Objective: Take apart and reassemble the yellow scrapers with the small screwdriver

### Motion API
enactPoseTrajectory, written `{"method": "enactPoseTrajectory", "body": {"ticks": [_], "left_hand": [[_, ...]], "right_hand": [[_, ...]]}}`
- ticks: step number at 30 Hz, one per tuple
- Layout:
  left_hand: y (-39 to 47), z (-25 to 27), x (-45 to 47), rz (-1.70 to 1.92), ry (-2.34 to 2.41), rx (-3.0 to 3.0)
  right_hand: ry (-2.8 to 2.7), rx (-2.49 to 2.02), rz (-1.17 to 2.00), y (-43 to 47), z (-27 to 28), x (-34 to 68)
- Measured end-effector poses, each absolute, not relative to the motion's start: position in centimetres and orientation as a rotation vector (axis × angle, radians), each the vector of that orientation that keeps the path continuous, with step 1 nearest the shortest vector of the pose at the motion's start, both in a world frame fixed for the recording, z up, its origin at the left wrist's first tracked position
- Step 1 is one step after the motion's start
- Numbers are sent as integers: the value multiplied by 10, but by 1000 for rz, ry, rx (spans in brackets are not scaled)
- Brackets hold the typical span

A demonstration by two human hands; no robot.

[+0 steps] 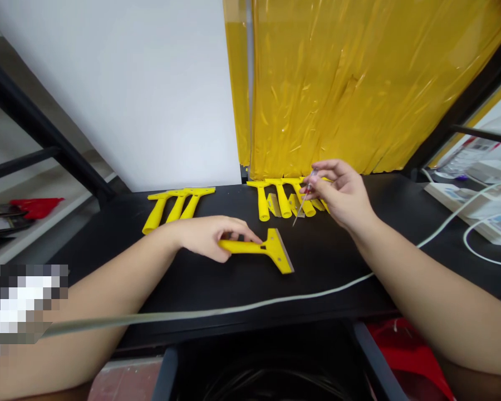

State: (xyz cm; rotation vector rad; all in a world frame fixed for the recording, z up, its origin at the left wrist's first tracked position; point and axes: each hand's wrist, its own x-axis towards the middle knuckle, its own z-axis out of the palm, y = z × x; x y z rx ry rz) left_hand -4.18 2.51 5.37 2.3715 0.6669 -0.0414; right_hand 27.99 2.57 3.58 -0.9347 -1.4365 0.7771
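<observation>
My left hand (211,236) is closed around the handle of a yellow scraper (271,250). The scraper lies low over the black tabletop, its metal blade edge facing right. In my right hand (340,192) a small screwdriver (304,199) is pinched between thumb and fingers, its thin shaft pointing down and to the left. Behind the screwdriver stands a row of several yellow scraper handles (284,199), with yellow head pieces between them; my right hand partly hides this row. Three more yellow handles (175,206) lie together beyond my left forearm.
A pale cable (250,304) runs across the front of the black table (217,289). Behind the table are a white panel (150,100) and a yellow plastic curtain (338,83). White boxes (476,211) and more cable lie at the right, beside a black frame post. A red bag (404,356) hangs below.
</observation>
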Motion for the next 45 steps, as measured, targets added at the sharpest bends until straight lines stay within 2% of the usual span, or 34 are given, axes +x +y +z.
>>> {"method": "enactPoseTrajectory", "body": {"ticks": [11, 24, 32, 45], "left_hand": [[15, 28, -20, 208, 578, 2476], [15, 18, -11, 271, 560, 2495], [15, 18, -9, 236, 566, 2518], [16, 19, -8, 289, 526, 2519]], "right_hand": [[-1532, -715, 1007, 25, 3, 253], [-1591, -641, 977, 19, 0, 251], [-1569, -649, 785, 13, 4, 243], [-1496, -566, 1165, 20, 11, 245]]}}
